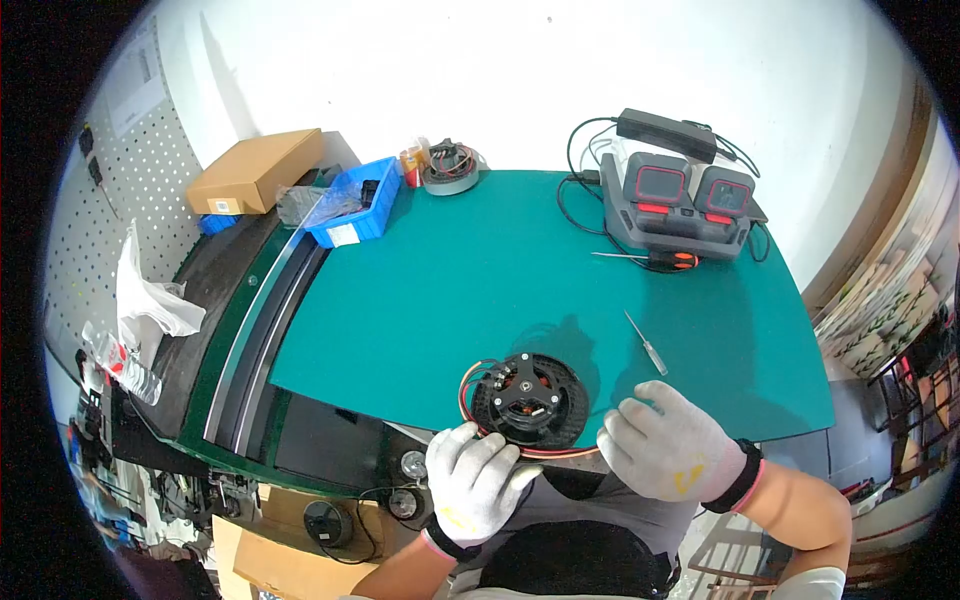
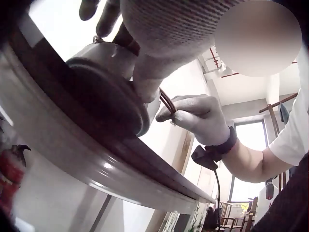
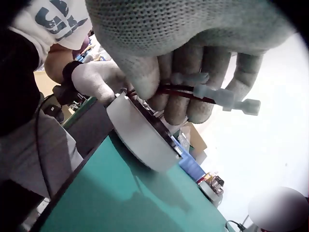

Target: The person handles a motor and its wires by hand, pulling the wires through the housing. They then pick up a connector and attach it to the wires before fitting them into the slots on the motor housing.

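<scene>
A round black motor-like unit (image 1: 527, 388) with a three-armed top lies at the green table's front edge; its pale side (image 3: 140, 137) shows in the right wrist view. My gloved left hand (image 1: 472, 482) holds its near-left rim, the thumb at the edge in the left wrist view, where red and dark wires (image 2: 167, 101) come out. The wires run along the front rim to my gloved right hand (image 1: 668, 443), which pinches them between thumb and fingers. Clear connectors (image 3: 231, 100) stick out past those fingers in the right wrist view.
A small screwdriver (image 1: 647, 345) lies right of the unit, an orange-black one (image 1: 672, 260) by the battery charger (image 1: 675, 225). At the back left are a blue bin (image 1: 350, 228), a similar unit (image 1: 452, 180) and a cardboard box (image 1: 255, 170). An open carton (image 1: 290, 570) sits below.
</scene>
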Tool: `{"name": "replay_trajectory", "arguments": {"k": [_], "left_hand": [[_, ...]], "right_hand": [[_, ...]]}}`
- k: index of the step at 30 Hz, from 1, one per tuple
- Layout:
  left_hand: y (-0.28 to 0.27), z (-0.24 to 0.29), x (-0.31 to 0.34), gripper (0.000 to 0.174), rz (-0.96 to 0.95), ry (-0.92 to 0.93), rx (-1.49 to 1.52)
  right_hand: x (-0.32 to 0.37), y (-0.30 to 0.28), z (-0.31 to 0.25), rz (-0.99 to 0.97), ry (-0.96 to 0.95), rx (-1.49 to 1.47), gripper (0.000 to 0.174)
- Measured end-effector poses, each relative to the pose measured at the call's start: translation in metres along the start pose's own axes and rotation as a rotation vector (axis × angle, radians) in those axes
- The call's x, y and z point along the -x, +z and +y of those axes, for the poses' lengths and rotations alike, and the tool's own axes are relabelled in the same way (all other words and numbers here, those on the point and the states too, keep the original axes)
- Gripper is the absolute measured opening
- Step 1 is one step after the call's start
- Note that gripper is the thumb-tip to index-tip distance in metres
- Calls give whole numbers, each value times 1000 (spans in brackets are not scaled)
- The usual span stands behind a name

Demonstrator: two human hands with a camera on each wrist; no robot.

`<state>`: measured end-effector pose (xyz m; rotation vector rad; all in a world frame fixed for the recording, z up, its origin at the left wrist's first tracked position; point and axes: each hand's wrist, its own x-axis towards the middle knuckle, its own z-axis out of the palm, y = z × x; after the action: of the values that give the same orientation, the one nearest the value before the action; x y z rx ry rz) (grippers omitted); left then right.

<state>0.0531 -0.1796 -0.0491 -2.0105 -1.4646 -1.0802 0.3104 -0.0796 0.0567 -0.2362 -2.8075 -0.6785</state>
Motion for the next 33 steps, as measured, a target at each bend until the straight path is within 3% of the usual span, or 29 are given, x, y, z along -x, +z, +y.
{"name": "replay_trajectory", "arguments": {"k": [6, 12, 15, 17, 20, 24, 25, 28, 31, 33], "left_hand": [[-1, -1, -3, 41, -35, 19, 6], [-3, -1, -3, 38, -52, 10, 21], [-4, 1, -4, 37, -46, 4, 41], [-3, 1, -2, 36, -63, 1, 39], [0, 0, 1, 37, -37, -1, 37], [0, 3, 2, 38, -44, -15, 42], [0, 4, 2, 38, -47, -10, 45], [2, 4, 3, 40, -37, -32, 43], [2, 4, 6, 39, -33, -27, 45], [2, 2, 5, 38, -38, -14, 45]], "right_hand": [[7, 2, -6, -26, 75, -49, 24], [17, -21, -55, 305, 381, -125, 33], [32, 8, -86, 340, 468, -317, 35], [33, 32, -94, 323, 675, -653, 33], [27, 36, -87, 237, 1202, -1285, 38], [12, 44, -68, 309, 1292, -1457, 34], [6, 37, -62, 224, 1349, -1516, 31], [-1, 39, -63, 257, 1416, -1638, 29], [-6, 40, -67, 388, 1405, -1651, 29], [-6, 41, -63, 374, 1407, -1635, 29]]}}
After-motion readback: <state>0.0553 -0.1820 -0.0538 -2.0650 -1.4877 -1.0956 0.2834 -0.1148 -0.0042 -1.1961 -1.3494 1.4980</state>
